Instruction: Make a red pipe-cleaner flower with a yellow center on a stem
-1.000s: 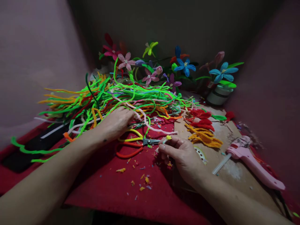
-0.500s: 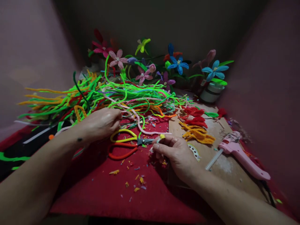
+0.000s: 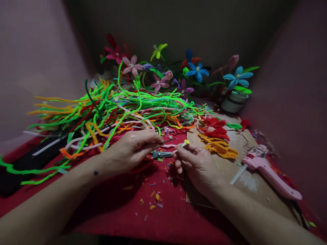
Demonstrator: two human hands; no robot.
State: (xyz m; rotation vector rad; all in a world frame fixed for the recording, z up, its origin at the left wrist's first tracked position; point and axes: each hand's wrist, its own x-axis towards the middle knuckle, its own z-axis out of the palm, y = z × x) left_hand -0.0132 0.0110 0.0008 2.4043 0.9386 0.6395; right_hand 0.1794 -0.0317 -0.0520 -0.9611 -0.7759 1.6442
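My left hand [image 3: 134, 144] is closed in a pinch on a thin dark wire [image 3: 170, 140], whose free end points toward my right hand. In the pinched fingers of my right hand [image 3: 201, 165] is a small yellow-tipped bundle [image 3: 187, 142] with a whitish base. A pale pink pipe cleaner [image 3: 168, 146] runs between the two hands; whether either one grips it I cannot tell. Under my hands lie scissors [image 3: 162, 155], their blades pointing right and their handles mostly hidden by my left hand.
A heap of coloured pipe cleaners [image 3: 153, 100] spreads behind my hands. Fuzzy flowers [image 3: 198, 70] stand at the back. On a brown board [image 3: 245, 182] rest orange loops [image 3: 221, 147], red loops [image 3: 217, 131] and a pink glue gun [image 3: 274, 175]. Scraps [image 3: 157, 197] litter the red cloth [image 3: 120, 214].
My left hand has come away from the pipe cleaner heap, moving right and toward me with the dark wire in its fingers. It now covers the scissor handles. My right hand keeps the yellow-tipped bundle.
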